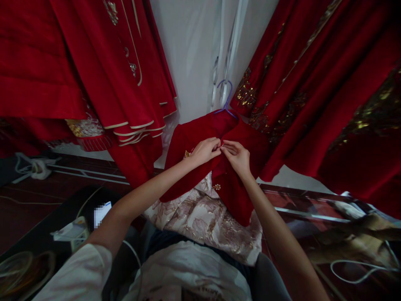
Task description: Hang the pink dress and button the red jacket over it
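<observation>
Well, my left hand (pixel 206 151) and right hand (pixel 238 156) pinch the red jacket (pixel 206 126) at its front edges; uneven pulling could pucker it.

The red jacket (pixel 230 188) is matt, smooth cloth; toward six o'clock from it, the leaf-patterned brocade (pixel 206 213) has a metallic glint. At twelve, the purple hanger (pixel 225 108) looks plastic-coated. Toward two, glossy gold sequins (pixel 247 90) roughen matt red cloth (pixel 300 92); toward ten, the piped red garments (pixel 103 75) look smooth.
</observation>
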`<state>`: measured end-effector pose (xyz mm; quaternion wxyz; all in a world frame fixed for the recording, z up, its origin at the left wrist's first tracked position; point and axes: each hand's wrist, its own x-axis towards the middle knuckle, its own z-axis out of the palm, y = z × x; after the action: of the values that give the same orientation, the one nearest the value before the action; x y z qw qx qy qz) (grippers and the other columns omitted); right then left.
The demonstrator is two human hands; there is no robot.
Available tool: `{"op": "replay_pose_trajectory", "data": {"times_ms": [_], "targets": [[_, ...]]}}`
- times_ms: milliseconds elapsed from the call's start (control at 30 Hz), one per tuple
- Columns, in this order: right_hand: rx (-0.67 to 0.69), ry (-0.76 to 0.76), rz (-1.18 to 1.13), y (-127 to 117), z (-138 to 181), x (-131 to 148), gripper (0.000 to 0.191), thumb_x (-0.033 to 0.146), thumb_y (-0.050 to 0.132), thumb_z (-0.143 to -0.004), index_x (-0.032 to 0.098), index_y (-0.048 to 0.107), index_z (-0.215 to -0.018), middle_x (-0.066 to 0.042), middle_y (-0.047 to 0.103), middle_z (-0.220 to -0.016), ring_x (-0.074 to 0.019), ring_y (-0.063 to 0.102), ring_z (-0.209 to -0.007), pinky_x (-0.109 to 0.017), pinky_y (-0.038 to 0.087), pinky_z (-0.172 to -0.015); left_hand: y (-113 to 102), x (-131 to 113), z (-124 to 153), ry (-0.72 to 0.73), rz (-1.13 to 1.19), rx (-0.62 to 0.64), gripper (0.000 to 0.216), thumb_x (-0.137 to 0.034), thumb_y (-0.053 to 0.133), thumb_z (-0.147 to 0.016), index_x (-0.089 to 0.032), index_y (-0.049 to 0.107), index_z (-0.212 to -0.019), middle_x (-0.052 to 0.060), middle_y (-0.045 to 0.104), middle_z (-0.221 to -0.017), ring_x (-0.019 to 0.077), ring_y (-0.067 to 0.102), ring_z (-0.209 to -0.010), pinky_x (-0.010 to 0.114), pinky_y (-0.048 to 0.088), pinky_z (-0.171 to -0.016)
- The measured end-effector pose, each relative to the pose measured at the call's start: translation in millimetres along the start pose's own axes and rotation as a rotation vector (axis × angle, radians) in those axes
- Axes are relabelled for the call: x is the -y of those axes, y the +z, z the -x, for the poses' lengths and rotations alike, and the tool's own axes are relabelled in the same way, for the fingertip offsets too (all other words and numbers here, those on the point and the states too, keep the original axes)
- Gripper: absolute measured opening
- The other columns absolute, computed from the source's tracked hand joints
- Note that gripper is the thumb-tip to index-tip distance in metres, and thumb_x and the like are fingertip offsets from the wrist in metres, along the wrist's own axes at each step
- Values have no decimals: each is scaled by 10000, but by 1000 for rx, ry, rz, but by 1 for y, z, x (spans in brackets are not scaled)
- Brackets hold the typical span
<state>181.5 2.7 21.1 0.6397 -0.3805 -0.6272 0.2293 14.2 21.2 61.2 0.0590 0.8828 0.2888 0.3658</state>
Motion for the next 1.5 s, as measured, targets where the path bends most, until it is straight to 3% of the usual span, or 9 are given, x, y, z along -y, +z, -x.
{"op": "replay_pose_trajectory", "data": {"times_ms": [333,500,633,733,900,1033,1133,1333,1500], "targets": [[2,4,28,3,0,0,341,382,689,-778,194,656,-1061,-77,685,-1061,-200,682,-962,-410,540,-951,0,8,-3,70,-48,51,78,-201,505,-867,-169,554,-815,-6,496,-736,129,473,-688,238,353,-635],[48,66,-58,-1,10,-2,352,407,640,-810,221,562,-1097,-87,619,-1189,-187,649,-1041,-378,527,-952,0,-3,2,-14,-254,64,139,-212,436,-912,-168,567,-932,47,592,-872,175,549,-819,297,402,-760],[70,211,-13,-12,36,-12,478,433,742,-693,233,465,-1027,-69,607,-1058,-171,649,-917,-339,564,-812,0,-11,18,-114,-285,28,217,-202,393,-923,-174,547,-1074,69,631,-1037,207,567,-978,371,397,-901],[213,400,13,-21,49,-11,604,430,800,-598,231,431,-1033,-11,605,-877,-136,614,-689,-285,543,-610,-1,-13,36,-156,-224,44,253,-202,384,-922,-192,536,-1124,59,630,-1089,201,568,-1005,380,419,-910],[298,553,-6,-41,41,14,475,404,755,-615,221,484,-958,48,567,-718,-88,501,-526,-206,406,-445,-7,-12,71,-65,-189,142,298,-237,390,-940,-210,571,-1176,67,595,-1219,205,530,-1145,417,378,-1037],[156,551,-13,-66,32,48,381,379,734,-662,223,539,-949,28,605,-788,-88,530,-578,-206,423,-499,-10,-5,92,25,-136,238,410,-255,412,-950,-241,456,-1358,72,451,-1442,212,381,-1353,480,223,-1167],[196,515,-61,-74,34,74,352,358,735,-704,249,562,-990,26,626,-856,-94,574,-655,-212,461,-587,-13,0,101,43,-37,281,417,-275,438,-949,-269,447,-1366,67,404,-1480,221,318,-1399,510,211,-1171],[399,420,-161,-53,42,82,445,316,794,-652,249,583,-1038,-31,612,-1056,-126,599,-823,-255,522,-731,-22,17,120,-164,156,-4,194,-199,530,-875,-235,617,-1044,62,578,-1153,182,539,-1148,407,418,-1043],[464,455,-226,-31,42,68,452,304,817,-591,241,571,-965,-5,612,-883,-123,591,-723,-279,543,-680,-29,40,148,-404,312,-180,385,-183,600,-799,-238,506,-1168,76,559,-1214,187,555,-1133,405,465,-992]]}}
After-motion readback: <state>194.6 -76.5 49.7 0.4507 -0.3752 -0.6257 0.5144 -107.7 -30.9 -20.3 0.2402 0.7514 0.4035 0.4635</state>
